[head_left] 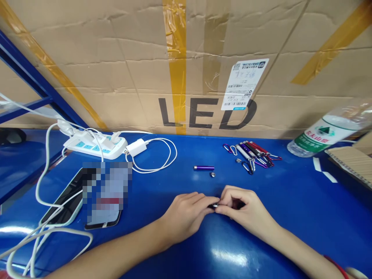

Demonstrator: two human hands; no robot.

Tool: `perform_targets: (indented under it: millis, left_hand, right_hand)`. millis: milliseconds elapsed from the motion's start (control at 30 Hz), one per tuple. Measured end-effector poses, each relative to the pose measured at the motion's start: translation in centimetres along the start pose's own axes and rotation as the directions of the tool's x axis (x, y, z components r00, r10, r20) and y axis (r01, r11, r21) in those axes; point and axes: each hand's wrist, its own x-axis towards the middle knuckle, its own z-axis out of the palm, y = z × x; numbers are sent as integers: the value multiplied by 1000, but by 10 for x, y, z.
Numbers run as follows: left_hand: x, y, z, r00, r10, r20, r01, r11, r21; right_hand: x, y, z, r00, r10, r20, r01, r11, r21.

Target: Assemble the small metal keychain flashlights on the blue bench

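In front of me my left hand (pixel 186 217) and my right hand (pixel 245 207) meet, fingertips almost touching. Between them is a small black tube with a silvery end (pixel 215 205), mostly covered by fingers. The left fingers close around its dark part, while my right thumb and forefinger pinch at the silvery end. Just beyond the hands lies a short purple metal tube (pixel 204 167). Next to it is a tiny silver cap (pixel 212 175). Farther right rests a bunch of slim keychain lights (pixel 252 153) in several colours with carabiner clips (pixel 247 167).
At the left are a phone (pixel 64 201), a blurred-out second phone (pixel 109 197), white cables (pixel 40 193), and a power strip (pixel 110 149) with a charger (pixel 136 147). A large cardboard box (pixel 139 77) stands behind. A tilted water bottle (pixel 319 133) is at right.
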Motion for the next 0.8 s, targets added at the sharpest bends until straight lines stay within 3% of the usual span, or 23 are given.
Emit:
perform_targets:
  millis: [367,667,800]
  left_hand:
    - [2,7,-2,999,-34,14,35,999,-10]
    - [2,4,-4,998,-36,-46,36,999,6]
    - [2,2,-4,1000,-15,0,15,1000,-7]
  right_hand:
    - [-6,-5,3,987,-126,-94,121,991,-60]
    - [-8,-4,-2,922,-357,-148,347,933,-90]
    - [-7,0,-4,905,-406,-130,404,914,-38]
